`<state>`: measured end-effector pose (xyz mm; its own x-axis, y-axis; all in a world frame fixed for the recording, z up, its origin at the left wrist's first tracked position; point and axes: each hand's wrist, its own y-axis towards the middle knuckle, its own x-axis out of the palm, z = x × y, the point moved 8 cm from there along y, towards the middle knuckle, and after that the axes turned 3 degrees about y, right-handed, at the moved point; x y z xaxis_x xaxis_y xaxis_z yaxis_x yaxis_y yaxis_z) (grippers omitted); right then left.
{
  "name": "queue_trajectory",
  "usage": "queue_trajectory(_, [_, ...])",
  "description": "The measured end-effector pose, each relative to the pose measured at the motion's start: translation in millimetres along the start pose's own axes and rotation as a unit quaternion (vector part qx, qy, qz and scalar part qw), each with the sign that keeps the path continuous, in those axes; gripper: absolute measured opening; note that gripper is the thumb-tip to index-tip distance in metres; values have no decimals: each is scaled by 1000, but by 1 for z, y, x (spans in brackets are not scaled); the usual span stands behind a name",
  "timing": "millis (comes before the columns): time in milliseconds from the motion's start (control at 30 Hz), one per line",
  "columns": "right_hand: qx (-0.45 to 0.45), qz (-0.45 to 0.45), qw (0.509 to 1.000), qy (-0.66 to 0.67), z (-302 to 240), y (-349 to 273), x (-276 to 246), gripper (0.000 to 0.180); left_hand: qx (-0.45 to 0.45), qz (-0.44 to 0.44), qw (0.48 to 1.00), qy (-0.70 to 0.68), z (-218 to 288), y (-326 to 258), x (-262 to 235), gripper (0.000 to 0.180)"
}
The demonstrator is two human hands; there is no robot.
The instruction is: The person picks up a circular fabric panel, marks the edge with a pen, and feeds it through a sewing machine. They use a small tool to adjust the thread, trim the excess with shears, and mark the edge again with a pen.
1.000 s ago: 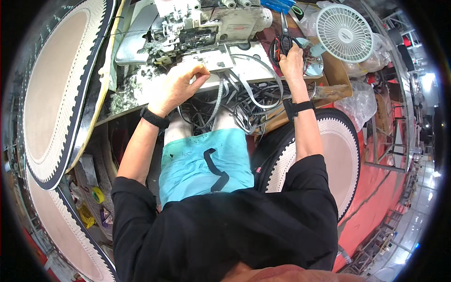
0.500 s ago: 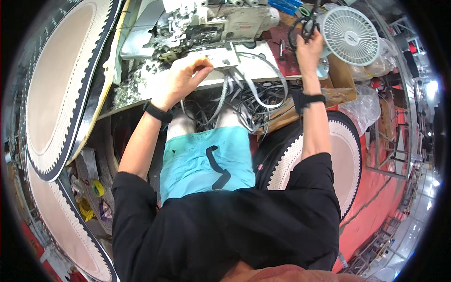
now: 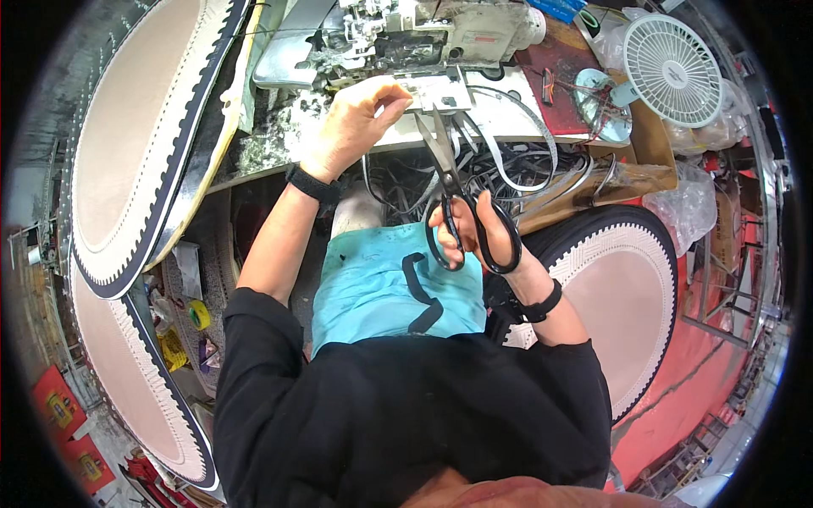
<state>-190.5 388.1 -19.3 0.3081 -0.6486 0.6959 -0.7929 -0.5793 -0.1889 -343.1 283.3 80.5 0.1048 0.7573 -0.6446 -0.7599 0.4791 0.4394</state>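
My right hand (image 3: 476,230) grips a pair of large scissors (image 3: 448,169) by their black handles, above my lap. The blades point away from me and stand slightly apart. My left hand (image 3: 362,118) is held in a pinch at the near edge of the sewing machine (image 3: 440,38); what its fingertips hold, if anything, is too small to make out. The scissor tips lie just right of and below those fingertips. Grey and white strips (image 3: 508,165) loop and tangle below the machine's table edge.
A white fan (image 3: 673,68) stands at the back right beside a cardboard box (image 3: 648,173). Large oval mats with dark toothed borders lean at the left (image 3: 140,144) and at my right (image 3: 610,288). A yellow tape roll (image 3: 198,315) lies low on the left.
My right hand has come from beside the fan back toward my lap, bringing the scissors near my left hand. The left hand keeps its pinch. The whole view has shifted slightly.
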Motion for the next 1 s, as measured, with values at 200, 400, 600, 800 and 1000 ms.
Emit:
queue_trajectory(200, [-33, 123, 990, -61, -33, 12, -27, 68, -21, -11, 999, -26, -11, -1, 6, 11])
queue_trajectory(400, [-210, 489, 764, -366, -179, -53, -151, 49, -148, -17, 962, -228, -29, -4, 18, 11])
queue_trajectory(600, [-17, 557, 420, -716, -246, -34, -195, 48, -202, 27, 939, -278, -41, -5, 15, 13])
queue_trajectory(800, [-265, 534, 397, -698, -354, 8, -98, 32, -199, 66, 909, -360, -40, -11, 3, 11])
queue_trajectory(1000, [-205, 430, 740, -475, -431, 118, -126, 32, -220, 75, 894, -382, -46, -22, 7, 8])
